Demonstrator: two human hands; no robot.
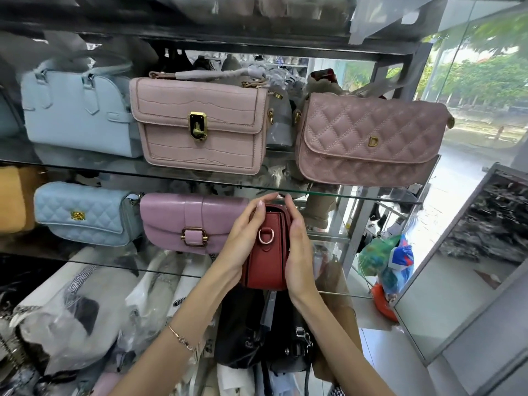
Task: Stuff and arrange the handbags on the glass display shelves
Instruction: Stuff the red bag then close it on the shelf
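Bare arms are stretched up from below, and a thin bracelet [183,340] is worn on the left wrist. A red handbag [265,261] is pressed between the left grip [243,241] and the right grip [297,244]. Both grips are opened out, with fingers laid nearly straight and flat on the bag's sides. The bag is held upright, with its end turned to the camera, at the front edge of the lower glass shelf [114,262], just beside a purple handbag [191,221].
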